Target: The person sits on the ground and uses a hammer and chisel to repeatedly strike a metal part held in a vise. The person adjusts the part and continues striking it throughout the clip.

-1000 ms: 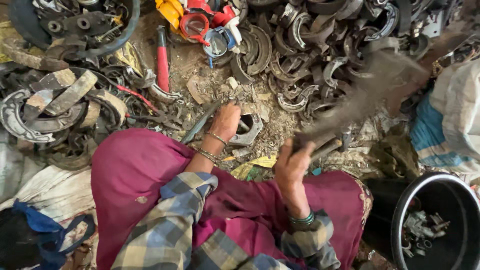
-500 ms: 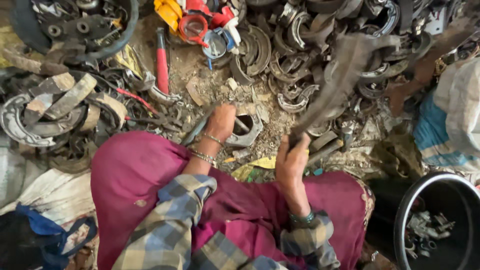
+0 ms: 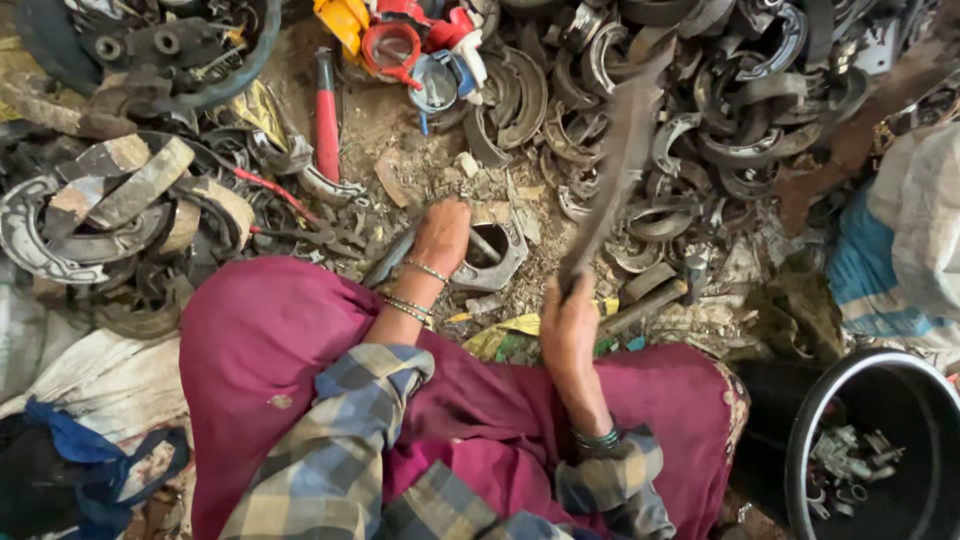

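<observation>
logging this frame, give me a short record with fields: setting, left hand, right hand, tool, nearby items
setting: person seated on the ground among scrap metal
left hand: pressed on a metal bracket lying in the dirt
right hand: gripping a long dark tool, raised and motion-blurred
tool: kind cannot be told from the blur
nearby items: curved brake shoes piled ahead; red-handled tool; black tub holding small metal parts

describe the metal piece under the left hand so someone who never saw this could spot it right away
Start at the magenta cloth over the lap and follow the left hand to the dirt. It presses on a flat grey metal bracket. Unlike the curved brake shoes around it, it is angular with one large round hole.
</observation>
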